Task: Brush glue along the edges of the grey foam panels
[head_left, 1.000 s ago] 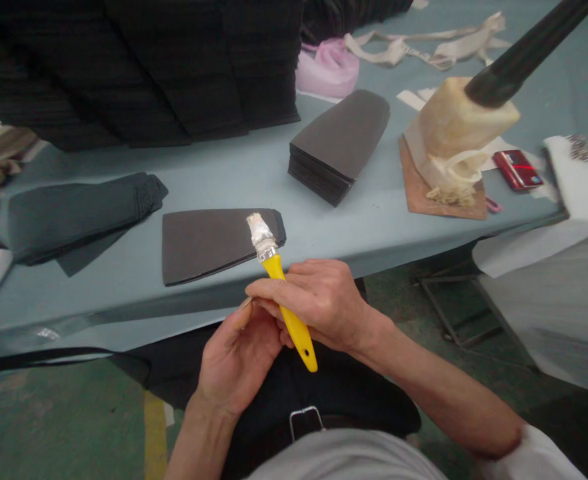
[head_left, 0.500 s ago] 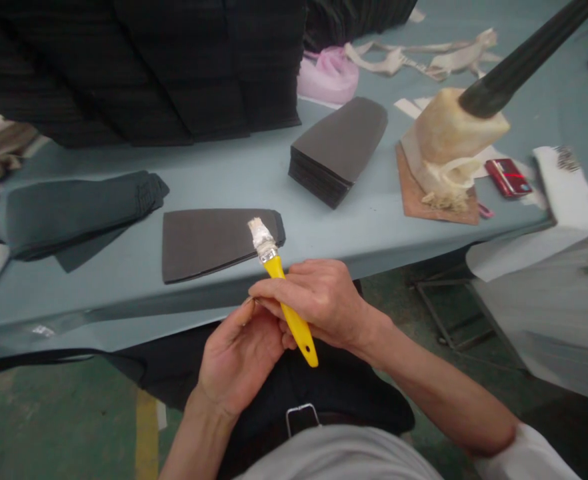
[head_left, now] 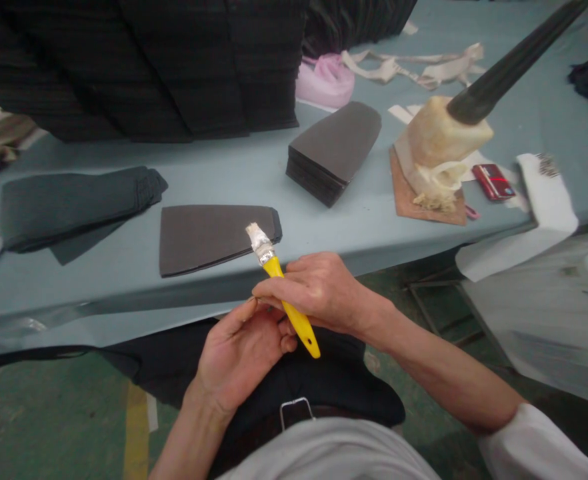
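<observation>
In my right hand (head_left: 319, 293) is a paintbrush (head_left: 291, 307) with a yellow handle, its whitish, caked bristles pointing up and away from me. The right thumb and forefinger meet the tip of my left thumb. My left hand (head_left: 244, 350) is turned palm up, with its fingers curled and partly hidden behind the right hand; whatever its fingertips pinch is too small to make out. Just beyond the brush tip, a thin pile of dark brown tapered pieces (head_left: 204, 237) lies near the table edge. A thicker stack of the same pieces (head_left: 337, 150) sits farther back.
Tall black stacks (head_left: 174, 67) stand at the back left of the blue-green table (head_left: 224, 167). Dark folded fabric pieces (head_left: 69, 203) lie at left. To the right are a cream container (head_left: 437, 137) with a dark handle, a red box (head_left: 494, 181) and a white strip (head_left: 549, 200).
Both hands stay together, with the brush still in the right one. The view has shifted slightly, so the things at right appear a little farther left.
</observation>
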A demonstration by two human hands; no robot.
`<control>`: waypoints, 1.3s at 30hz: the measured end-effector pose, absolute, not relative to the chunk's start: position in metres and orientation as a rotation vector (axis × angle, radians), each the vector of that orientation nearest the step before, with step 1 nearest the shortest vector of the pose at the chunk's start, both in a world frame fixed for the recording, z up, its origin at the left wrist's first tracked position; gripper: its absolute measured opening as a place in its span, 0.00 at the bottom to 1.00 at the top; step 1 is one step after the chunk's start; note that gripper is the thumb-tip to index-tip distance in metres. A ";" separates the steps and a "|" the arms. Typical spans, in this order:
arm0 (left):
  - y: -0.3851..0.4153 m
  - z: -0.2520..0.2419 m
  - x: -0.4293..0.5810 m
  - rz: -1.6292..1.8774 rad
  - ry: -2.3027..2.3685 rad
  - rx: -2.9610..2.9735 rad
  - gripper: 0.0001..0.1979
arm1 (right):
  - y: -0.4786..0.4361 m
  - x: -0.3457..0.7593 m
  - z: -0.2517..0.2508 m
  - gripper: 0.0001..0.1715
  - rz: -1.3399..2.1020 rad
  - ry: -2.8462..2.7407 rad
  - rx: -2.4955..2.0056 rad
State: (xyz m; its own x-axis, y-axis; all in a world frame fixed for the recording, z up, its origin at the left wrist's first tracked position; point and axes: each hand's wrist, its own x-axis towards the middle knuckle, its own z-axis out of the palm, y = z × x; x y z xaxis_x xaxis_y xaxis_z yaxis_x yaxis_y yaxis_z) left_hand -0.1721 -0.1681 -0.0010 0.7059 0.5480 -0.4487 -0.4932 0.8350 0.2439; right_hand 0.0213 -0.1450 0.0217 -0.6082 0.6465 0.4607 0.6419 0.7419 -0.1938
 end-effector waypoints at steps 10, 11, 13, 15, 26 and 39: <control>-0.173 -0.003 -0.171 0.581 0.532 0.096 0.13 | -0.147 0.017 0.020 0.13 -0.059 -2.354 -0.970; -0.174 -0.003 -0.170 0.595 0.531 0.091 0.13 | -0.148 0.014 0.019 0.13 -0.090 -2.326 -0.989; -0.174 -0.002 -0.168 0.653 0.550 0.083 0.12 | -0.150 0.008 0.016 0.13 -0.136 -2.242 -1.053; -0.173 -0.001 -0.165 0.730 0.584 0.089 0.12 | -0.152 0.000 0.013 0.12 -0.124 -2.142 -1.128; -0.169 0.002 -0.174 0.758 0.640 0.175 0.28 | -0.162 0.003 0.008 0.09 -0.027 -1.891 -1.301; -0.162 -0.001 -0.173 0.921 0.842 0.413 0.19 | -0.168 0.013 0.009 0.12 0.045 -2.017 -1.249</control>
